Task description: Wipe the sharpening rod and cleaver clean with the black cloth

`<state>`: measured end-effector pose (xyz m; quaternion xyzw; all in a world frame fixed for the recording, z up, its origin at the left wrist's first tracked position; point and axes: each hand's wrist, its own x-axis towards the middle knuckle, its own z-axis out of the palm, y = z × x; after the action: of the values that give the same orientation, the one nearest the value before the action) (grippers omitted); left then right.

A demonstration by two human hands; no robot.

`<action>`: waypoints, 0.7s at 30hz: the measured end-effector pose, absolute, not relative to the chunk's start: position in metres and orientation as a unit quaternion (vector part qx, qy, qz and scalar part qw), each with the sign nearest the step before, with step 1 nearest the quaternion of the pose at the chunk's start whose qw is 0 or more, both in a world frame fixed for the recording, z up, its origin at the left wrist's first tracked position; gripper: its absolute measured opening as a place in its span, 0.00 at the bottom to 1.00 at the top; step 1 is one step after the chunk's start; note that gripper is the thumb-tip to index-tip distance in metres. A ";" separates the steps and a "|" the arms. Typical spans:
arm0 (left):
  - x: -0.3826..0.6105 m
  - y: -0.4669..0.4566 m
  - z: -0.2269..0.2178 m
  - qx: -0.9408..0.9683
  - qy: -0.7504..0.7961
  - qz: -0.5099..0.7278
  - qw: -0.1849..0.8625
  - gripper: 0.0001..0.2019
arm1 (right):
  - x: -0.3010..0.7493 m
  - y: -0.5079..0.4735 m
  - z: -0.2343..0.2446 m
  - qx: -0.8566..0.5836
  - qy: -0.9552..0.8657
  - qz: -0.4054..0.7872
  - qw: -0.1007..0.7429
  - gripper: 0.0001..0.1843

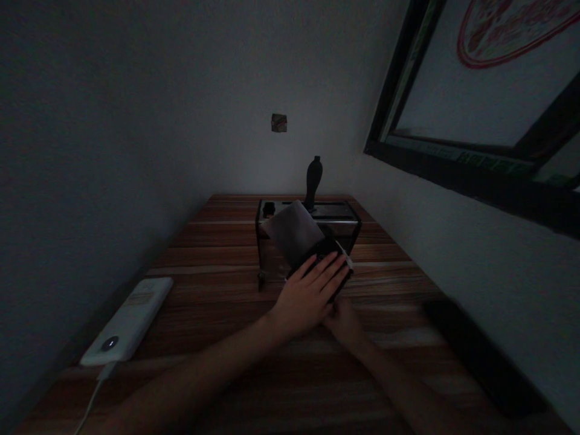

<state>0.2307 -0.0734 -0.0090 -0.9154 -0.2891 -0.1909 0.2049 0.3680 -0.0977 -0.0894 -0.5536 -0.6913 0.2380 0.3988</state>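
Observation:
My left hand (312,290) lies with outstretched fingers across a black piece (325,246), palm down. A flat grey panel (294,232) extends from that piece toward the upper left, tilted. Below the left hand, my right hand (342,323) is closed at the lower edge of the same black piece; its fingers are partly hidden and blurred. Just behind stands a metal-topped device (335,211) with dark sides, partly covered by the panel. From its top rises a black, bulging handle (314,178), nearly upright.
A white power bank (136,317) with a plugged-in cable (93,402) lies at the left of the striped wooden table (212,266). Along the right edge is a long dark object (484,356). Walls close in on both sides, with a dark-framed window (457,160) at right.

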 end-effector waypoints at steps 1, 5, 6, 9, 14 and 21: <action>0.233 -0.076 -0.013 -0.920 -0.280 -0.185 0.203 0.29 | 0.368 -0.097 -0.093 -0.555 -0.689 0.227 0.407 0.12; 0.240 -0.082 -0.029 -0.935 -0.244 -0.172 0.191 0.27 | 0.367 -0.096 -0.111 -0.588 -0.658 0.166 0.441 0.24; 0.241 -0.083 -0.031 -0.937 -0.240 -0.171 0.187 0.27 | 0.365 -0.096 -0.115 -0.601 -0.646 0.155 0.445 0.25; 0.242 -0.083 -0.034 -0.941 -0.235 -0.172 0.175 0.28 | 0.358 -0.096 -0.124 -0.620 -0.626 0.141 0.452 0.27; 0.240 -0.082 -0.030 -0.944 -0.232 -0.168 0.165 0.28 | 0.347 -0.095 -0.125 -0.636 -0.606 0.124 0.462 0.29; 0.237 -0.080 -0.022 -0.942 -0.240 -0.165 0.168 0.29 | 0.363 -0.098 -0.109 -0.616 -0.628 0.127 0.458 0.25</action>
<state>0.2371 -0.0801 -0.0222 -0.9418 -0.2398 -0.1651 0.1679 0.3632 -0.0977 -0.1089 -0.6162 -0.6283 0.1268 0.4578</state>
